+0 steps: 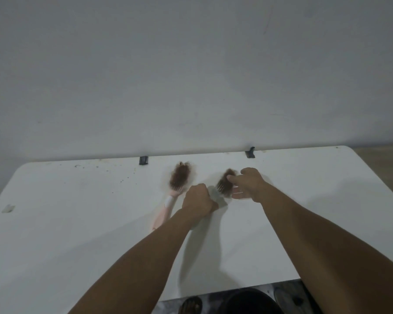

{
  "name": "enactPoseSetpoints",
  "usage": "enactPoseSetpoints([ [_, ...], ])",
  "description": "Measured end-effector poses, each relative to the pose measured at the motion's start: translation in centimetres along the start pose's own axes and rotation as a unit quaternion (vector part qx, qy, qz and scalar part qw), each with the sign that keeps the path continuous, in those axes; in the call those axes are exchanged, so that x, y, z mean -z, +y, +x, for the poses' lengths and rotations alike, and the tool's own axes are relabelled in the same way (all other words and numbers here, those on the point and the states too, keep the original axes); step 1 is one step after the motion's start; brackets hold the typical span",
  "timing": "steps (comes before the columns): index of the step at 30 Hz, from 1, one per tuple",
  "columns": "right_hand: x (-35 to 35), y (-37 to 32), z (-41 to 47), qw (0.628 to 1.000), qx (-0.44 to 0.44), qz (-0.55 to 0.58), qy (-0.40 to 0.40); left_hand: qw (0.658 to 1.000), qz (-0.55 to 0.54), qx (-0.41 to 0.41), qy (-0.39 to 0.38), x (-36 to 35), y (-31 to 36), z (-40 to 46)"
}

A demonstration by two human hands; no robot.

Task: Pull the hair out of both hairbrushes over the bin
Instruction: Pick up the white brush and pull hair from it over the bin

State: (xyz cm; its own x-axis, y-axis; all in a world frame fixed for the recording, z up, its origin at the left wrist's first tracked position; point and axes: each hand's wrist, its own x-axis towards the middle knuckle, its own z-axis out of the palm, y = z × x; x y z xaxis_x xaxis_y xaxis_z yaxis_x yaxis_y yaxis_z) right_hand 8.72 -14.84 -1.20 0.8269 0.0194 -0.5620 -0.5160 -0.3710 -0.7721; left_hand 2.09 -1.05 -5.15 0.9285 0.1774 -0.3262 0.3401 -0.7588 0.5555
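Observation:
Two hairbrushes lie near the far edge of the white table (77,223). The pink hairbrush (166,207) rests on the left, its head matted with brown hair (179,175). Beside it, my left hand (199,201) grips the handle of the grey hairbrush (217,196). Brown hair (225,181) fills that brush's bristles. My right hand (247,183) reaches over its head, with fingertips touching the hair clump and the lower fingers spread. A dark round bin (251,301) shows below the table's near edge, partly cut off by the frame.
A plain white wall rises behind the table. Two dark clips (143,160) (250,152) sit on the far edge. A scrap of tape (8,208) lies at the left. A shoe (192,304) is on the floor beside the bin.

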Motion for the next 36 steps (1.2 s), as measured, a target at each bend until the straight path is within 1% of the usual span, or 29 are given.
enactPoseSetpoints([
  [2, 0.4, 0.1, -0.3, 0.998, -0.018, 0.055, -0.007, 0.999, -0.045, -0.004, -0.003, 0.0, 0.0, 0.1],
  [5, 1.2, 0.4, -0.6, 0.991, -0.038, 0.125, -0.025, 0.992, -0.126, -0.01, 0.016, 0.1, 0.2, 0.2],
  [8, 2.4, 0.9, -0.3, 0.992, -0.052, 0.114, -0.032, 0.992, -0.112, -0.039, 0.044, 0.3, 0.5, 0.1],
  [11, 3.4, 1.1, -0.3, 0.992, -0.053, 0.109, -0.031, 0.991, -0.109, -0.06, 0.048, 0.3, 1.0, -0.4],
  [13, 3.8, 1.2, -0.7, 0.992, -0.046, 0.116, -0.025, 0.991, -0.11, -0.068, 0.044, 0.1, 1.4, -0.8],
  [17, 4.1, 1.5, -1.5, 0.986, -0.032, 0.166, -0.014, 0.99, -0.118, -0.073, 0.033, -0.3, 2.3, -1.3],
  [23, 4.8, 2.0, -2.7, 0.988, -0.01, 0.157, -0.008, 0.99, -0.114, -0.085, -0.011, -0.7, 3.0, -1.6],
  [26, 5.4, 2.1, -3.2, 0.986, 0.02, 0.167, -0.007, 0.988, -0.107, -0.108, -0.007, -0.8, 3.9, -1.8],
  [29, 6.3, 2.6, -3.5, 0.978, 0.047, 0.202, 0.01, 0.985, -0.115, -0.127, -0.003, -1.3, 4.7, -1.6],
  [32, 7.4, 3.7, -3.3, 0.965, 0.072, 0.251, -0.002, 0.981, -0.124, -0.147, 0.003, -1.9, 5.3, -1.1],
  [36, 8.3, 5.5, -2.1, 0.942, 0.104, 0.32, 0.014, 0.975, -0.1, -0.199, 0.025, -3.5, 5.6, 0.1],
])
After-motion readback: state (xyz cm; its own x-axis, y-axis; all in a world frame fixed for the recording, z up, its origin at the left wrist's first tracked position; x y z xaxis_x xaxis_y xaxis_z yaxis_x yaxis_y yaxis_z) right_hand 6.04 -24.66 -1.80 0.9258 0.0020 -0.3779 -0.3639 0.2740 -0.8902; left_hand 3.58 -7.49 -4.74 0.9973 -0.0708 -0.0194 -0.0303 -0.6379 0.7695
